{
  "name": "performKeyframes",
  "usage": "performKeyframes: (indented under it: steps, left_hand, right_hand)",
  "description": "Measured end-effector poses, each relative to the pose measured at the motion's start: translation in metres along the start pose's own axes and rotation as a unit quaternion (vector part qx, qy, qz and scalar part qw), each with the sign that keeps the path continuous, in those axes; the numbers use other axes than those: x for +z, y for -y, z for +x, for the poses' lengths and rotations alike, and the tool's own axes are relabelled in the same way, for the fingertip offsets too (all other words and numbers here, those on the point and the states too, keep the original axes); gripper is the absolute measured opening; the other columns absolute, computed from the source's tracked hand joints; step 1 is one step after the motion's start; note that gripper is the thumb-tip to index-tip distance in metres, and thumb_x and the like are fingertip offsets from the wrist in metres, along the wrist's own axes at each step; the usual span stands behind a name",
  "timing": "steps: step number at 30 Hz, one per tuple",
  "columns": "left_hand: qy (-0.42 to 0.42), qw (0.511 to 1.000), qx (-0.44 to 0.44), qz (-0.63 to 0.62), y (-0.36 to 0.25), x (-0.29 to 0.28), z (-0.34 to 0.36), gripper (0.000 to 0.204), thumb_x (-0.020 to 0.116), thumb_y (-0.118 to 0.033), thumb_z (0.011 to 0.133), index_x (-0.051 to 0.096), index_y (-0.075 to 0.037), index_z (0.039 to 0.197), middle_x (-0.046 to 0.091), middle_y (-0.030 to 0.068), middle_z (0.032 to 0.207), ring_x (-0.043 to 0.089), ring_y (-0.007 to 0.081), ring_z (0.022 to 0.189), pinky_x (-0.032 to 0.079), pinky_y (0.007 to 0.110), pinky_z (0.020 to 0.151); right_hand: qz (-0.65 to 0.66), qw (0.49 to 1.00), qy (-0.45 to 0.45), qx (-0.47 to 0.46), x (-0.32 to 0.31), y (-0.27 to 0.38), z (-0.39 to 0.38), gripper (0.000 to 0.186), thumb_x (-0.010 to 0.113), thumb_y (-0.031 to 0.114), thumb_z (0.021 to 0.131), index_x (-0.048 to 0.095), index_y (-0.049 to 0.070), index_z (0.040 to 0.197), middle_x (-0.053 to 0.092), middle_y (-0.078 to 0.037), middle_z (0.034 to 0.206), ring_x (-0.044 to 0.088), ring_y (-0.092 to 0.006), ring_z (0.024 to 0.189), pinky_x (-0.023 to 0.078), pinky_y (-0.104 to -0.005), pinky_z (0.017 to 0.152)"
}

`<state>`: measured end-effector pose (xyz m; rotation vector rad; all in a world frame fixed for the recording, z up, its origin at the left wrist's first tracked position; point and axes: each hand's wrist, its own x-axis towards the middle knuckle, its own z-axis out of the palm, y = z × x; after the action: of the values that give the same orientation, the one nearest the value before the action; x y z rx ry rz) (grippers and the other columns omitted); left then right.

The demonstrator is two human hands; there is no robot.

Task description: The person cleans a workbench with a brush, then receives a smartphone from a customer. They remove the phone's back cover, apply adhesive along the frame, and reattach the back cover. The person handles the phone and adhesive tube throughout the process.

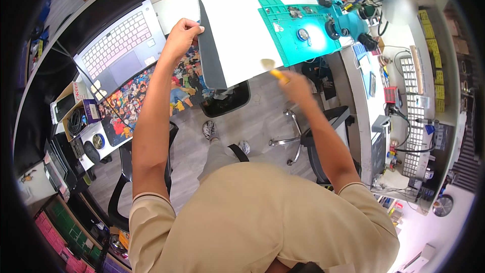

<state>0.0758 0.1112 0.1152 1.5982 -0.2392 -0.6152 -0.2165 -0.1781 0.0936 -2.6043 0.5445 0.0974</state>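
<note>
My left hand (183, 39) pinches the left edge of a thin dark grey panel (211, 55), which stands tilted on its edge over the white tabletop. Only its narrow dark side shows, so what kind of part it is I cannot make out. To the right, my right hand (297, 90) is closed on a yellow-handled brush (274, 72). Its pale bristles point up and left, apart from the panel and near the table's front edge. Motion smears this hand and the brush a little.
A teal work mat (283, 35) lies under a lit teal microscope (346, 24) at the right. An open laptop (121, 45) sits at the left beside a colourful figure-print mat (146, 91). Below the table stand a black bin (230, 103) and an office chair (328, 141).
</note>
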Motion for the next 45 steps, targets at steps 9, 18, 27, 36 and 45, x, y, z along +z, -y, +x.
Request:
performKeyframes:
  steps: [9, 18, 27, 36, 45]
  left_hand:
    - [0.054, 0.997, 0.045, -0.015, -0.004, 0.089, 0.026, 0.033, 0.071, -0.024, 0.097, 0.063, -0.003, 0.121, 0.07, 0.0102, 0.106, 0.067, 0.0176, 0.094, 0.053, 0.034, 0.088]
    - [0.179, 0.855, 0.362, 0.325, 0.169, 0.167, -0.123, 0.028, 0.054, -0.026, 0.106, 0.068, -0.002, 0.101, 0.065, 0.0081, 0.07, 0.063, 0.0253, 0.062, 0.049, 0.039, 0.06]
    - [0.341, 0.853, -0.244, 0.311, 0.32, 0.192, -0.293, 0.043, 0.048, -0.029, 0.108, 0.067, 0.002, 0.13, 0.07, 0.0225, 0.125, 0.063, 0.0359, 0.124, 0.044, 0.044, 0.112]
    - [0.526, 0.752, -0.22, 0.33, 0.291, 0.438, -0.394, 0.048, 0.05, -0.032, 0.108, 0.062, 0.004, 0.136, 0.064, 0.0223, 0.136, 0.055, 0.0334, 0.135, 0.039, 0.044, 0.116]
    - [0.709, 0.648, -0.05, 0.272, 0.223, 0.679, -0.501, 0.057, 0.054, -0.041, 0.107, 0.061, 0.005, 0.139, 0.062, 0.0141, 0.144, 0.051, 0.0229, 0.141, 0.03, 0.041, 0.121]
  right_hand:
    - [-0.022, 0.965, 0.259, -0.024, 0.035, -0.003, -0.052, 0.035, 0.066, 0.029, 0.09, 0.076, 0.012, 0.119, 0.075, -0.018, 0.095, 0.071, -0.0384, 0.091, 0.055, -0.0482, 0.081]
    - [0.149, 0.95, 0.118, 0.248, 0.068, -0.084, -0.217, 0.038, 0.07, 0.027, 0.086, 0.076, 0.012, 0.121, 0.076, -0.018, 0.1, 0.072, -0.037, 0.092, 0.057, -0.0455, 0.084]
    - [0.207, 0.862, 0.048, 0.46, 0.054, -0.152, -0.44, 0.058, 0.054, 0.055, 0.098, 0.075, 0.003, 0.114, 0.075, -0.021, 0.108, 0.071, -0.0392, 0.102, 0.055, -0.0523, 0.088]
    - [0.267, 0.67, -0.173, 0.671, 0.142, -0.192, -0.772, 0.039, 0.066, 0.037, 0.093, 0.072, 0.003, 0.112, 0.075, -0.02, 0.109, 0.071, -0.0399, 0.105, 0.056, -0.0515, 0.089]
    - [0.249, 0.377, -0.375, 0.809, 0.184, -0.135, -0.938, 0.038, 0.066, 0.044, 0.095, 0.076, 0.01, 0.109, 0.075, -0.021, 0.1, 0.071, -0.0425, 0.097, 0.055, -0.0527, 0.083]
